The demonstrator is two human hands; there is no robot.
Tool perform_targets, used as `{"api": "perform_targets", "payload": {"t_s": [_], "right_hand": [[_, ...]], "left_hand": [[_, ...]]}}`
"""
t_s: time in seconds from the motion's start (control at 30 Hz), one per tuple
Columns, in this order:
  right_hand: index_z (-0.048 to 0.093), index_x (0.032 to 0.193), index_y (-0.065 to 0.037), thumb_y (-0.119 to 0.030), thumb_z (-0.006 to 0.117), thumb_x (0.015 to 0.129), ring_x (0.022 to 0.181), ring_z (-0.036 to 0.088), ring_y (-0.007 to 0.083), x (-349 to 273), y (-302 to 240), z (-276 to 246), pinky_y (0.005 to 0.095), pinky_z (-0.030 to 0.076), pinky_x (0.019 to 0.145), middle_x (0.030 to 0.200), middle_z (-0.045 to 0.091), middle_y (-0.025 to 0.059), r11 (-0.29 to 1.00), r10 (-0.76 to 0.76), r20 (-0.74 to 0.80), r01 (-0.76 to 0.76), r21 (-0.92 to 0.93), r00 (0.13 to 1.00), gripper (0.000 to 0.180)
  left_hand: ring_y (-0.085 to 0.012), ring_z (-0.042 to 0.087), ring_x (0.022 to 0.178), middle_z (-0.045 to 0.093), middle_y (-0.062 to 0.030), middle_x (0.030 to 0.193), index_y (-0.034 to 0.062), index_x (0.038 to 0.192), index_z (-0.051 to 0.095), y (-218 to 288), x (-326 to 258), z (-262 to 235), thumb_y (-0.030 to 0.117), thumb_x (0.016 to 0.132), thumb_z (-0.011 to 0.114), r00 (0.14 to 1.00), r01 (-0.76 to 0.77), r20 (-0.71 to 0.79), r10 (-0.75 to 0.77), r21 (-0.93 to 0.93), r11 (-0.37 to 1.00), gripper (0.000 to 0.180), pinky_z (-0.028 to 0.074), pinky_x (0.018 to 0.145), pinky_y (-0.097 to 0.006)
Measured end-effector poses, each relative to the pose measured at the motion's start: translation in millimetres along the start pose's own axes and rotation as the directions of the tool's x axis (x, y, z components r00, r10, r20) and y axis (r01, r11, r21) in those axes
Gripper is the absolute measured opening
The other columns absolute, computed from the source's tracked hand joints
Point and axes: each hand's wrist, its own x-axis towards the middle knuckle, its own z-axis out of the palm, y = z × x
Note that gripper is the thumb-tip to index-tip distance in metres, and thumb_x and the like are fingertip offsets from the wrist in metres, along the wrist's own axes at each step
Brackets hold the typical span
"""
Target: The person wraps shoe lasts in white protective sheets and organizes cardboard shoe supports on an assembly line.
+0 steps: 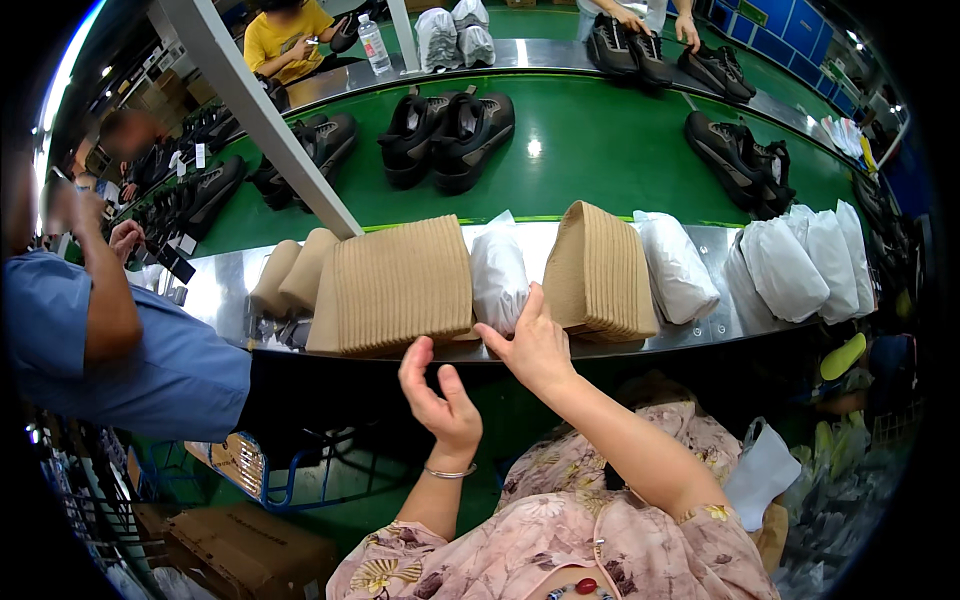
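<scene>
In the middle of the metal ledge lies a white wrapped bundle (pixel 499 265), its near end narrowed and crumpled. My right hand (pixel 538 350) is at that near end, index finger and thumb spread apart, the fingertips touching it or just short of it. Lower and to the left, my left hand (pixel 440 405) hangs in the air before the ledge, fingers apart and holding nothing. A long nested stack of tan ribbed inserts (pixel 400 285) stands left of the bundle. On its right is a shorter stack of similar inserts (pixel 605 275).
More white bundles (pixel 785 268) lie along the ledge to the right. Beyond runs a green conveyor belt (pixel 570 150) carrying pairs of dark shoes (pixel 445 140). A slanted grey post (pixel 270 115) rises at left. A person in a blue shirt (pixel 120 340) stands close on the left.
</scene>
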Motion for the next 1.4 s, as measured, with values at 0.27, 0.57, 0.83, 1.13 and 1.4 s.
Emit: {"api": "perform_targets", "payload": {"t_s": [0.27,0.57,0.83,1.13,1.4], "right_hand": [[0.052,0.107,0.003,-0.03,0.057,0.085,0.067,0.061,0.03,11,-38,-55,0.0341,0.049,0.055,0.074,0.052,0.0155,0.947,-0.268,-0.002,0.263,-0.184,0.963,0.041],[0.057,0.082,0.005,-0.011,0.05,0.081,0.06,0.061,0.0356,152,-26,32,0.0448,0.046,0.052,0.069,0.06,0.0217,0.863,0.105,0.405,-0.286,0.418,0.908,0.017],[0.056,0.094,0.005,-0.006,0.045,0.083,0.043,0.057,0.0173,136,-24,26,0.0296,0.041,0.035,0.064,0.059,0.0125,0.644,0.264,0.464,-0.513,0.568,0.845,0.018],[0.057,0.094,0.002,-0.013,0.046,0.087,0.062,0.059,0.0213,131,14,22,0.0329,0.046,0.054,0.076,0.061,0.0118,0.613,0.404,0.099,-0.35,0.708,0.909,0.02],[0.058,0.096,0.002,-0.012,0.047,0.09,0.076,0.054,0.017,138,20,24,0.0298,0.043,0.072,0.082,0.061,0.01,0.485,0.528,-0.207,-0.092,0.87,0.823,0.019]], "left_hand": [[-0.0353,0.042,0.12,0.047,-0.0205,0.126,-0.0055,0.124,0.043,-20,80,-37,0.014,0.089,0.051,0.959,-0.282,0.138,0.248,0.555,0.783,0.041,0.031,0.101,-0.043],[-0.0341,0.029,0.131,0.042,-0.0107,0.137,0.014,0.13,0.048,-22,111,18,0.04,0.088,0.052,0.754,-0.571,0.643,0.133,0.543,0.616,0.05,0.012,0.102,-0.063],[-0.0349,0.025,0.133,0.039,-0.0088,0.139,0.0234,0.128,0.051,-38,103,24,0.039,0.088,0.051,0.758,-0.558,0.646,0.093,0.568,0.605,0.044,0.011,0.101,-0.066],[-0.0339,0.026,0.132,0.04,-0.0085,0.139,0.0236,0.129,0.049,-35,104,25,0.036,0.089,0.05,0.761,-0.561,0.641,0.096,0.578,0.593,0.042,0.011,0.102,-0.065],[-0.0337,0.026,0.132,0.042,-0.0082,0.137,0.0219,0.126,0.052,-40,104,28,0.034,0.089,0.05,0.77,-0.545,0.628,0.11,0.559,0.625,0.039,0.01,0.102,-0.065]]}}
